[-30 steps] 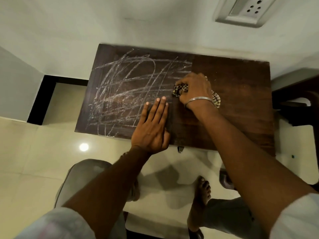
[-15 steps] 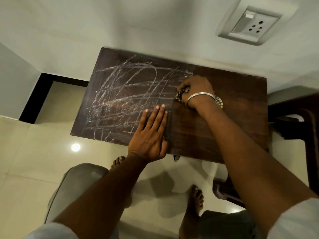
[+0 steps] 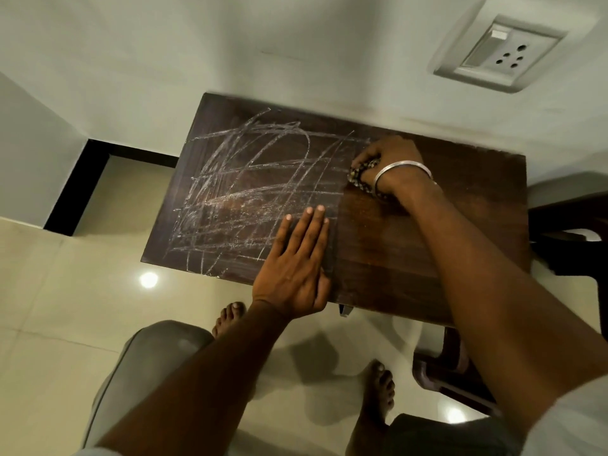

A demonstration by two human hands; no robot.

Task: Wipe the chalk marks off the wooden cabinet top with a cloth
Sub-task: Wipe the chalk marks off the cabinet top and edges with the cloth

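The dark wooden cabinet top (image 3: 411, 258) stands against the wall. White chalk scribbles (image 3: 256, 192) cover its left half, while the right half shows bare wood. My right hand (image 3: 391, 159), with a silver bangle on the wrist, presses a bunched checked cloth (image 3: 360, 177) onto the top at the right edge of the scribbles, near the back. Most of the cloth is hidden under the hand. My left hand (image 3: 297, 268) lies flat, fingers together, on the front edge of the top.
A wall socket (image 3: 500, 54) sits above the cabinet at the right. Dark wooden furniture (image 3: 566, 238) stands to the right, a black-framed floor recess (image 3: 82, 189) to the left. My bare feet (image 3: 378, 396) and knees are on the glossy tiles below.
My right hand has slid the cloth toward the back of the top and gathered it tighter under the palm. The left hand stays planted. The view has shifted slightly.
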